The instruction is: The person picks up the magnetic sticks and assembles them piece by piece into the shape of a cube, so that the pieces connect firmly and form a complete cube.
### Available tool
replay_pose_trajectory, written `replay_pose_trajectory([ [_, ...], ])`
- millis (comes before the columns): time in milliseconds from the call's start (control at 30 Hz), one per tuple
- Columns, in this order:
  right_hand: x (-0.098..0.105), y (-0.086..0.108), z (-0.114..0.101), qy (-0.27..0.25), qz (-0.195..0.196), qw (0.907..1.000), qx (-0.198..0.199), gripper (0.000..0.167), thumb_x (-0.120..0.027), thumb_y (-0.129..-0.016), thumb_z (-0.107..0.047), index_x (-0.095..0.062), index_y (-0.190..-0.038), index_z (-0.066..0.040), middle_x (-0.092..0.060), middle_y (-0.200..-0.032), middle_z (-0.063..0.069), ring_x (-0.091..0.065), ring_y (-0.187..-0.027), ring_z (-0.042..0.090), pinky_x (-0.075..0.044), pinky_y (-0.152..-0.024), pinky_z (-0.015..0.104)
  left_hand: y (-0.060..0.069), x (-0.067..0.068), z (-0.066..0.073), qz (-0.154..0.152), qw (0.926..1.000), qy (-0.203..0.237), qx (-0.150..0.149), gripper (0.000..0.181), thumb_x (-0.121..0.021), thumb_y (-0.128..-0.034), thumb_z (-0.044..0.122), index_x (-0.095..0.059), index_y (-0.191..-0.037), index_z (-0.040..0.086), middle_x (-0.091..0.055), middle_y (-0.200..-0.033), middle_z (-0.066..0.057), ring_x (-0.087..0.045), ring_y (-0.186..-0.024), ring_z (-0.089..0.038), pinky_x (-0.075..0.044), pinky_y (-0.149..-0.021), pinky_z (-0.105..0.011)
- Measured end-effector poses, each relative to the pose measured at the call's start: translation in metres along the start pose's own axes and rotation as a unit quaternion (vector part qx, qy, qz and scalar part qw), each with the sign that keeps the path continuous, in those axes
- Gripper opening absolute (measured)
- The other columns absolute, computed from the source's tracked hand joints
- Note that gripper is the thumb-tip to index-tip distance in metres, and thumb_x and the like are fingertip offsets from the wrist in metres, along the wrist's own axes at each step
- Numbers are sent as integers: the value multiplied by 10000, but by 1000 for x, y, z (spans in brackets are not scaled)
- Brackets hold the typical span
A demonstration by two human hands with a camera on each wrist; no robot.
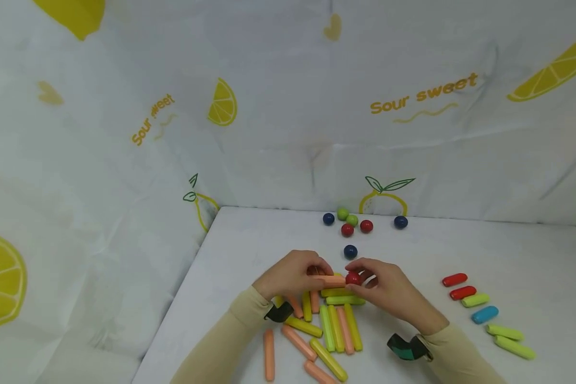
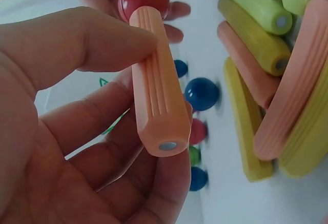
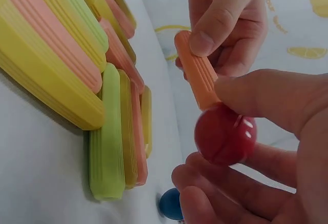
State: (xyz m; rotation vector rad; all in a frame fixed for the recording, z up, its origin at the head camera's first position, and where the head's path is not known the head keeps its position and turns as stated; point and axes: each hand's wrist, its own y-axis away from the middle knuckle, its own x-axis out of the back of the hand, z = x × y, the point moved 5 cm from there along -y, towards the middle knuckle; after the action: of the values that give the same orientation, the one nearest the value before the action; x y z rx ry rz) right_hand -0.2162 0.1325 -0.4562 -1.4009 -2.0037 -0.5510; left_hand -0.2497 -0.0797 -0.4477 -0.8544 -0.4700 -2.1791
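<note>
My left hand (image 1: pixel 295 273) pinches an orange ridged magnetic rod (image 2: pixel 159 88) between thumb and fingers. A round metal spot shows on the rod's near end in the left wrist view. Its other end touches a glossy red ball (image 3: pixel 225 134), which my right hand (image 1: pixel 389 288) grips. The right thumb lies where ball and rod meet. Both hands are raised a little over a group of yellow (image 1: pixel 337 292), green (image 1: pixel 345 301) and orange rods on the white table. Part of that group is hidden behind the left hand and wrist.
Blue (image 1: pixel 350 252), red (image 1: pixel 348 230) and green balls (image 1: pixel 343 214) lie toward the back edge. Loose rods (image 1: pixel 269 354) are scattered in front. Short red (image 1: pixel 455 279), green (image 1: pixel 505 332) and blue pieces (image 1: pixel 485 314) lie at the right. A lemon-printed sheet (image 1: pixel 278 176) hangs behind the table.
</note>
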Motion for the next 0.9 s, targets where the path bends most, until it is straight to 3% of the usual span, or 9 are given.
replay_pose_trajectory([
  [167,1,0,2,67,42,9999,130,320,-836,-962,-301,-748,-1243,-174,-748,-1079,-69,-646,-938,116,-596,-813,227,-11,-11,9,-137,9986,456,209,143,-768,-1014,243,-801,-1152,224,-716,-1000,114,-692,-758,-88,-595,-735,-232],
  [367,17,0,18,353,426,9984,-137,235,-836,-962,-246,-779,-1187,-211,-750,-1053,-40,-613,-919,161,-566,-779,246,-49,-7,15,-235,9991,307,176,166,-788,-999,312,-815,-1139,228,-755,-1013,129,-676,-844,-55,-592,-801,-229],
  [400,21,-1,21,372,484,9979,-218,232,-837,-961,-243,-784,-1183,-205,-750,-1048,-28,-610,-916,172,-563,-780,262,-57,-4,12,-108,9995,213,203,185,-788,-998,328,-817,-1148,223,-761,-1020,139,-657,-902,-29,-562,-846,-212],
  [500,30,-1,32,435,669,9958,-453,232,-840,-957,-247,-794,-1177,-193,-749,-1039,-5,-599,-914,198,-544,-775,299,-78,6,-7,452,9956,395,719,227,-790,-994,321,-815,-1175,187,-772,-1020,103,-669,-920,-62,-558,-866,-260],
  [633,42,0,44,465,921,9926,-648,261,-856,-942,-254,-797,-1184,-177,-742,-1030,18,-594,-922,217,-529,-762,310,-101,14,-32,1258,9792,616,1469,330,-818,-966,342,-803,-1231,145,-781,-1058,44,-692,-942,-110,-565,-880,-316],
  [767,51,2,55,438,1036,9905,-787,277,-865,-933,-251,-796,-1187,-163,-744,-1027,25,-602,-924,219,-533,-761,307,-117,12,-43,1517,9664,760,1932,418,-859,-927,375,-796,-1256,125,-778,-1135,-4,-707,-940,-137,-587,-893,-331],
  [900,56,3,63,418,1063,9898,-846,280,-862,-934,-257,-795,-1189,-160,-744,-1029,29,-605,-924,220,-529,-772,311,-129,8,-43,1528,9623,746,2124,430,-875,-909,412,-804,-1227,131,-768,-1121,-8,-701,-900,-142,-587,-873,-329],
])
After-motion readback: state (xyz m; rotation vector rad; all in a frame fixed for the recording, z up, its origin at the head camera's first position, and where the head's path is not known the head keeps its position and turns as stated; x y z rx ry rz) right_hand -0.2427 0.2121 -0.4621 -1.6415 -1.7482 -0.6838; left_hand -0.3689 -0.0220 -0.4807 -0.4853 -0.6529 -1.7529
